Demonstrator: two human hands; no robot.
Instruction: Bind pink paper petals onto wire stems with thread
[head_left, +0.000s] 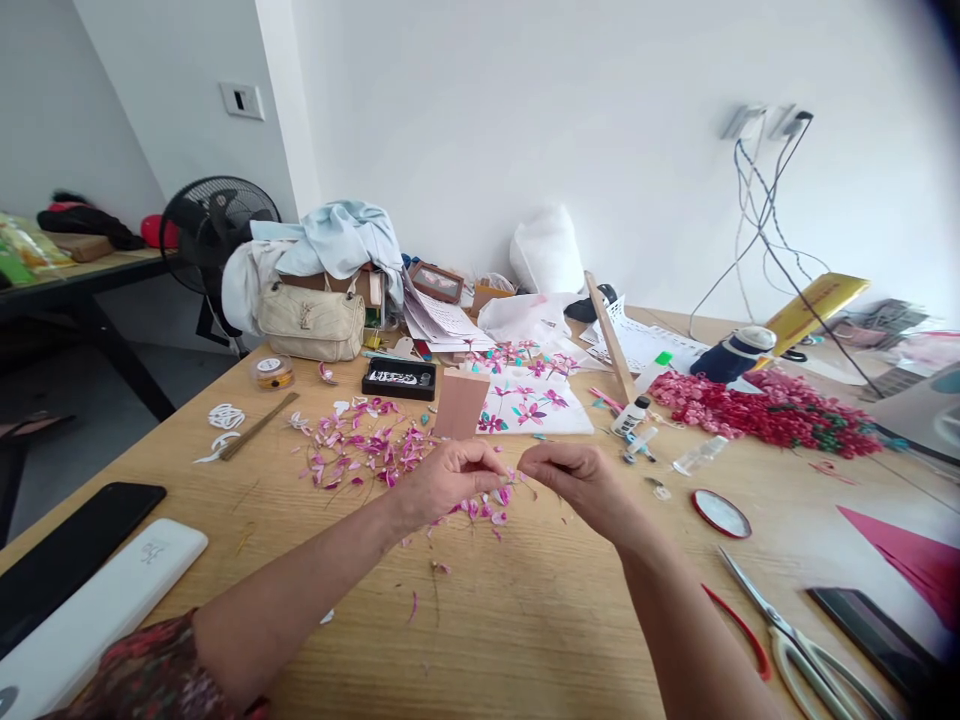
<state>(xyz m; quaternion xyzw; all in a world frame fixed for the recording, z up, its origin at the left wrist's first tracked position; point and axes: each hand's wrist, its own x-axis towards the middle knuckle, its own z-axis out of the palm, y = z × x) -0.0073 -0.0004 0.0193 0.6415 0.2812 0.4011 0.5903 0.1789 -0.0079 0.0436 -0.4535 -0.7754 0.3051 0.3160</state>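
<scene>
My left hand (450, 478) and my right hand (574, 480) hover close together over the middle of the wooden table (540, 620). Both have their fingers pinched. Between the fingertips sits a small pink petal piece (504, 492) on a thin stem. Loose pink and white paper petals (360, 450) lie scattered just beyond my left hand. A white card with pink flowers stuck on it (532, 405) lies further back, behind a small brown card (459, 402).
Scissors (795, 640) and a round red lid (720, 513) lie at the right. A heap of red paper flowers (757, 410) sits at the back right. Small glue bottles (634, 420) stand near the card. A black phone (67, 550) and white case (97, 605) rest at the left.
</scene>
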